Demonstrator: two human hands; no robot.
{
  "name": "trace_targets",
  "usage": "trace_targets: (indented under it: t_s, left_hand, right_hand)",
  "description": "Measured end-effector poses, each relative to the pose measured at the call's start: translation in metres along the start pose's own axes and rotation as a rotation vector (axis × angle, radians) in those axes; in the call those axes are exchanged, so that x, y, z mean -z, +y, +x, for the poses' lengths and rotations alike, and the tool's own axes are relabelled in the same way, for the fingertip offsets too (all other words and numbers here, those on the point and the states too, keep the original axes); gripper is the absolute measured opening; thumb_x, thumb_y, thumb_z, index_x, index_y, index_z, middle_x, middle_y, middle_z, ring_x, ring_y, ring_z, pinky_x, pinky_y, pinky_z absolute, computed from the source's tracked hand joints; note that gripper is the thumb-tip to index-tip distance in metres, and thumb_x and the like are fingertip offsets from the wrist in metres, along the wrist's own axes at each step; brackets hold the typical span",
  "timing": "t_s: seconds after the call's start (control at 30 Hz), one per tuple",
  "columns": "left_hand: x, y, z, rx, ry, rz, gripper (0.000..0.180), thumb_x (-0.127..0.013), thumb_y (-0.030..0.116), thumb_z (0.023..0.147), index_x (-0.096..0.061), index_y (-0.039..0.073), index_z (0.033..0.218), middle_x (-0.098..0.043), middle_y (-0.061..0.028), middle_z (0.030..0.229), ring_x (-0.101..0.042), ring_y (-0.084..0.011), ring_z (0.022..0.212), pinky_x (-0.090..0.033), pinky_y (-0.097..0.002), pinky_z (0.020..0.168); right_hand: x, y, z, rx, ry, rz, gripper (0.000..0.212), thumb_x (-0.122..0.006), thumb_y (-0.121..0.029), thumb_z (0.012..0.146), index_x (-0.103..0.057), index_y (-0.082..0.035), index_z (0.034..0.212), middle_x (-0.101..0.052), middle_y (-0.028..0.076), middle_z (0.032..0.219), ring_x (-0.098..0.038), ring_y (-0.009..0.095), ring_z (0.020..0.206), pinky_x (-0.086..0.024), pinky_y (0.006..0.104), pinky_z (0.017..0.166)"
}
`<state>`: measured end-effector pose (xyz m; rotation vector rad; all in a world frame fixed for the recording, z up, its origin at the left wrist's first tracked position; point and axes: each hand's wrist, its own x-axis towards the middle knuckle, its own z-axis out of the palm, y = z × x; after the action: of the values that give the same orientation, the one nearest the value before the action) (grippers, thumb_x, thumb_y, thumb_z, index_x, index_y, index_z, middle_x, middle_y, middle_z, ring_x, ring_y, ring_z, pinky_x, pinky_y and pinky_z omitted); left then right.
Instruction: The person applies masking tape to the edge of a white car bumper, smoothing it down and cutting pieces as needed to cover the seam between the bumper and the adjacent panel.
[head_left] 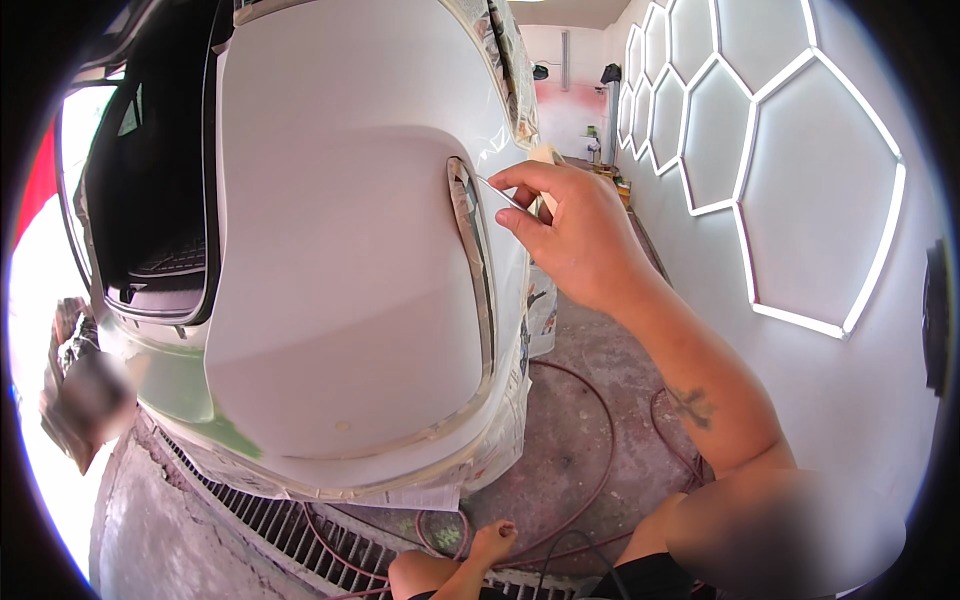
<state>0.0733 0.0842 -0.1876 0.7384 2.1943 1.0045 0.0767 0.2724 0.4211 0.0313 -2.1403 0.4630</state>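
My right hand (565, 225) is raised beside the right edge of a light grey, primed-looking car body panel (330, 230). Its thumb and fingers pinch a thin pale strip (508, 197); whether it is film, tape or a tool is unclear. Just left of the fingertips, tan masking tape (466, 215) lines a long curved slot in the panel. Low in the picture, my left hand (492, 541) rests near my knee, apart from the car. Its fingers are curled in, and anything inside them is hidden.
Masking paper and clear film (495, 440) skirt the car's lower edge. A reddish hose (608, 440) loops over the stained floor, beside a floor grate (250, 530). Hexagonal lights (745, 150) line the right wall. At left are a dark car opening (160, 200) and a blurred shape (75, 390).
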Motion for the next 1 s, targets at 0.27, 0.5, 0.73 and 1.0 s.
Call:
trace_targets:
  t_s: [0.27,0.5,0.73,1.0]
  left_hand:
    - [0.000,-0.002,0.000,-0.023,-0.010,-0.008,0.039,-0.074,0.038,0.093,-0.078,0.014,0.124,-0.081,-0.0140,0.105,-0.077,-0.0339,0.104,-0.059,-0.0436,0.094]
    - [-0.001,-0.001,-0.003,-0.016,0.011,-0.006,0.038,-0.077,0.038,0.092,-0.080,0.014,0.121,-0.082,-0.0131,0.104,-0.079,-0.0286,0.101,-0.060,-0.0392,0.092]
    - [0.000,0.007,-0.014,-0.049,0.056,-0.055,0.036,-0.076,0.036,0.094,-0.080,0.012,0.121,-0.081,-0.0132,0.104,-0.079,-0.0269,0.099,-0.060,-0.0381,0.090]
    - [0.007,0.053,-0.033,-0.210,0.042,-0.086,0.029,-0.075,0.031,0.099,-0.079,0.010,0.118,-0.080,-0.0127,0.104,-0.078,-0.0257,0.095,-0.060,-0.0374,0.086]
  right_hand:
    - [-0.026,0.018,-0.017,-0.140,0.047,0.324,0.027,-0.076,-0.012,0.097,-0.074,-0.002,0.122,-0.073,0.007,0.088,-0.064,0.016,0.072,-0.053,0.0333,0.073]
    - [-0.024,0.019,-0.028,-0.172,0.060,0.369,0.027,-0.076,-0.011,0.097,-0.074,-0.002,0.122,-0.073,0.006,0.090,-0.061,0.013,0.072,-0.052,0.0311,0.072]
    - [-0.011,0.058,-0.130,-0.240,0.339,0.390,0.031,-0.079,-0.006,0.096,-0.073,-0.002,0.127,-0.071,-0.001,0.092,-0.056,0.003,0.081,-0.046,0.0193,0.069]
    - [-0.178,0.308,-0.565,-1.337,0.119,0.068,0.027,-0.089,-0.014,0.084,-0.078,-0.003,0.106,-0.077,0.012,0.092,-0.074,0.024,0.085,-0.057,0.0398,0.079]
